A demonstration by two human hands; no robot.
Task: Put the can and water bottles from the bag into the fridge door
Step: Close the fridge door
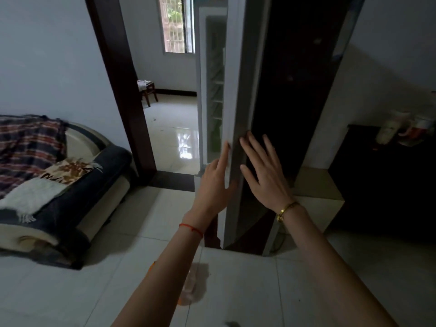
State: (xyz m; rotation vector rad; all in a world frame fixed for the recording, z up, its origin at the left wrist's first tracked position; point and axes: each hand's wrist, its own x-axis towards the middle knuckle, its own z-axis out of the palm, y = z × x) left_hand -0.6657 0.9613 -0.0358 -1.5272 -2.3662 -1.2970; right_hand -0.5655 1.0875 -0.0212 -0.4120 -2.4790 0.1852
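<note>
A tall fridge [295,90] with a dark front stands ahead of me. Its door [238,74] is seen edge-on, slightly ajar, with white shelves [215,90] showing in the gap on its left. My left hand [215,182] touches the door's white inner edge with fingers spread. My right hand [264,171] lies flat on the door's grey outer edge and dark face, fingers apart. Neither hand holds anything. A translucent bag [194,283] lies blurred on the floor beneath my left forearm. No can or bottle can be made out.
A sofa [77,185] with a plaid blanket and a white throw fills the left. A dark doorframe [122,90] opens onto a tiled room with a stool [147,89]. At right, a dark cabinet [382,185] carries jars and cups [401,128].
</note>
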